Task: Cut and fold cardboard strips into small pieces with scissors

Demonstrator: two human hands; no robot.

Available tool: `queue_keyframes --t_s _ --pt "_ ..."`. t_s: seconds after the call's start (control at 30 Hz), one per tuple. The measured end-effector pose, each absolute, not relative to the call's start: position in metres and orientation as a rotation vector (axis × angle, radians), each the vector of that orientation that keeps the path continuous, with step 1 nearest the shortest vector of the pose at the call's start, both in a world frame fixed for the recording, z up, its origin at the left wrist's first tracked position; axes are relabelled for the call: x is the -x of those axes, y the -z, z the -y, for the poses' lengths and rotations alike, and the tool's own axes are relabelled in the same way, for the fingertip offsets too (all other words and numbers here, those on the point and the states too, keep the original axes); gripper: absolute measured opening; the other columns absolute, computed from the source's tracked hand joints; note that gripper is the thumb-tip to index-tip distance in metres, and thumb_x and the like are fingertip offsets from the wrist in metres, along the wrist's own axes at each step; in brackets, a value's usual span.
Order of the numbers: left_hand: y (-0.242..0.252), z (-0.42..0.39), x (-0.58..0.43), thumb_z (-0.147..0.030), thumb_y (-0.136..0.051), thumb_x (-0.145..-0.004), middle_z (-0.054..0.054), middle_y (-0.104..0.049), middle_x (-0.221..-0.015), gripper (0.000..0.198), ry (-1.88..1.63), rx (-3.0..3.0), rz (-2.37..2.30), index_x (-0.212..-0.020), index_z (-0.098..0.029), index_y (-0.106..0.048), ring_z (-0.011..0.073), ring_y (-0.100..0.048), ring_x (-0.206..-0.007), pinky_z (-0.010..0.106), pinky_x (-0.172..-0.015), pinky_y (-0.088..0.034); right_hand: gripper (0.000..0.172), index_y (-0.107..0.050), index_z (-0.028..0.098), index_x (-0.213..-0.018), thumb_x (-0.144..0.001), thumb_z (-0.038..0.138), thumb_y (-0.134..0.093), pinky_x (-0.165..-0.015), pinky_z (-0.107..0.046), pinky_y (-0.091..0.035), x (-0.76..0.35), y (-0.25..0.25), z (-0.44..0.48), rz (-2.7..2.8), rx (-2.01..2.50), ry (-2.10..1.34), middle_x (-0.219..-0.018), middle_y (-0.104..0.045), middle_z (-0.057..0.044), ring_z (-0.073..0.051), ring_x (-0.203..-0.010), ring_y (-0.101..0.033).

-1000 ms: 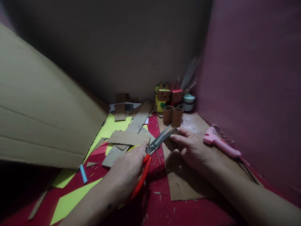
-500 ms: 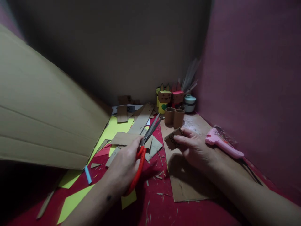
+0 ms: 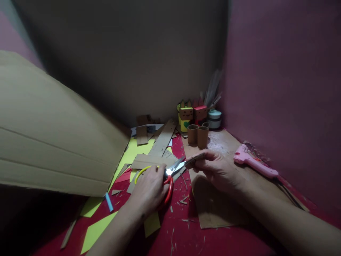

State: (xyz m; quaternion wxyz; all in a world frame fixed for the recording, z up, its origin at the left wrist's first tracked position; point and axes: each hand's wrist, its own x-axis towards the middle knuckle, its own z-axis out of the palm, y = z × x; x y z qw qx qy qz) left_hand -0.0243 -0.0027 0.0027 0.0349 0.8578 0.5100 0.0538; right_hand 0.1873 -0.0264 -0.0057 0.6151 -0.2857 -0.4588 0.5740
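Note:
My left hand point(image 3: 150, 188) is closed round the handles of a pair of scissors point(image 3: 169, 172), one handle red and one yellow. Their blades stand apart and point right, up against the edge of a small cardboard piece point(image 3: 195, 159). That piece is pinched between the thumb and fingers of my right hand point(image 3: 214, 167), tilted nearly edge-on to me. Whether the blades have the cardboard between them is hard to make out. Just beyond my right hand stand several brown cardboard tubes point(image 3: 203, 137). Beneath it lies a flat cardboard sheet point(image 3: 213, 213).
A pink glue gun point(image 3: 255, 167) lies at the right by the purple wall. Yellow and red cardboard figures point(image 3: 185, 119) and a pale lidded jar point(image 3: 214, 119) stand at the back. Cardboard scraps point(image 3: 163, 138) and yellow paper point(image 3: 99, 227) cover the left. A large cardboard panel point(image 3: 58, 135) leans there.
The scissors have opened and swung from pointing away to pointing right, against the cardboard piece. My right hand has turned that piece from showing its lettered face to nearly edge-on.

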Motion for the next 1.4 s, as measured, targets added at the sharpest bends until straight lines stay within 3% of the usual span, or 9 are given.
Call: queue_keyframes --t_s 0.1,0.17,0.3,0.47,0.6,0.77,1.03,1.2,1.4 --pt "-0.006 0.002 0.025 -0.027 -0.053 -0.081 0.014 -0.061 -0.104 0.034 -0.496 -2.582 -1.530 -0.112 -0.015 -0.057 0.0282 -0.057 -0.098 0.039 -0.081 -0.045 0.004 -0.074 0.020 -0.075 -0.071 0.021 -0.072 -0.057 -0.026 -0.038 -0.186 0.005 0.025 1.055 0.652 -1.351 -0.075 -0.072 -0.004 -0.015 -0.069 -0.060" --pt "-0.013 0.004 0.020 -0.033 -0.054 -0.083 0.010 -0.063 -0.099 0.033 -0.734 -2.393 -1.398 -0.112 -0.017 -0.057 0.0241 -0.059 -0.091 0.037 -0.079 -0.046 0.004 -0.073 0.020 -0.075 -0.072 0.022 -0.070 -0.059 -0.026 -0.040 -0.185 0.004 0.026 1.058 0.653 -1.348 -0.074 -0.071 -0.003 -0.014 -0.067 -0.059" --pt "-0.028 0.011 0.001 -0.031 -0.059 -0.082 0.004 -0.066 -0.092 0.022 -0.781 -2.104 -0.997 -0.101 -0.020 -0.063 0.0179 -0.060 -0.083 0.030 -0.075 -0.048 0.005 -0.072 0.020 -0.077 -0.073 0.023 -0.069 -0.065 -0.029 -0.043 -0.183 0.004 0.027 1.052 0.614 -1.381 -0.075 -0.070 -0.002 -0.014 -0.068 -0.060" --pt "-0.029 0.012 -0.016 -0.020 -0.050 -0.088 0.004 -0.062 -0.079 0.014 -0.995 -2.476 -0.971 -0.083 -0.017 -0.063 0.0156 -0.058 -0.073 0.028 -0.068 -0.046 0.018 -0.067 0.019 -0.087 -0.073 0.030 -0.071 -0.068 -0.031 -0.046 -0.179 0.006 0.030 0.951 0.536 -1.513 -0.084 -0.067 -0.004 -0.016 -0.072 -0.061" --pt "-0.017 0.014 -0.020 -0.013 -0.046 -0.088 0.009 -0.064 -0.083 0.016 -1.219 -2.882 -0.963 -0.087 -0.015 -0.062 0.0192 -0.059 -0.079 0.032 -0.070 -0.047 0.035 -0.059 0.023 -0.107 -0.077 0.035 -0.069 -0.071 -0.031 -0.046 -0.175 0.006 0.032 0.758 0.470 -1.613 -0.090 -0.063 -0.003 -0.016 -0.077 -0.059" --pt "-0.011 0.019 -0.022 -0.018 -0.054 -0.087 0.010 -0.066 -0.099 0.011 -1.194 -2.736 -0.859 -0.096 -0.017 -0.060 0.0207 -0.060 -0.095 0.034 -0.082 -0.048 0.029 -0.061 0.020 -0.100 -0.076 0.034 -0.070 -0.064 -0.027 -0.044 -0.175 0.009 0.029 0.627 0.440 -1.682 -0.083 -0.062 -0.002 -0.015 -0.074 -0.056" --pt "-0.015 0.017 -0.018 -0.019 -0.056 -0.086 0.005 -0.062 -0.089 0.009 -0.964 -2.403 -0.937 -0.092 -0.018 -0.062 0.0170 -0.058 -0.084 0.030 -0.075 -0.046 0.034 -0.063 0.016 -0.097 -0.076 0.043 -0.069 -0.072 -0.035 -0.047 -0.180 0.015 0.026 0.706 0.451 -1.808 -0.078 -0.062 -0.005 -0.018 -0.073 -0.058" --pt "-0.014 0.016 -0.016 -0.018 -0.049 -0.090 0.006 -0.063 -0.089 0.013 -1.107 -2.490 -0.885 -0.092 -0.016 -0.061 0.0159 -0.059 -0.084 0.029 -0.075 -0.046 0.041 -0.064 0.015 -0.098 -0.079 0.051 -0.062 -0.065 -0.035 -0.049 -0.180 0.016 0.025 0.805 0.435 -1.820 -0.079 -0.065 -0.007 -0.019 -0.070 -0.061" --pt "-0.020 0.011 -0.005 -0.016 -0.050 -0.089 0.006 -0.067 -0.080 0.018 -1.338 -2.953 -1.245 -0.104 -0.017 -0.060 0.0169 -0.056 -0.069 0.032 -0.067 -0.043 0.041 -0.062 0.016 -0.109 -0.086 0.048 -0.052 -0.051 -0.026 -0.043 -0.180 0.017 0.029 0.924 0.310 -1.972 -0.080 -0.068 -0.007 -0.016 -0.061 -0.062"
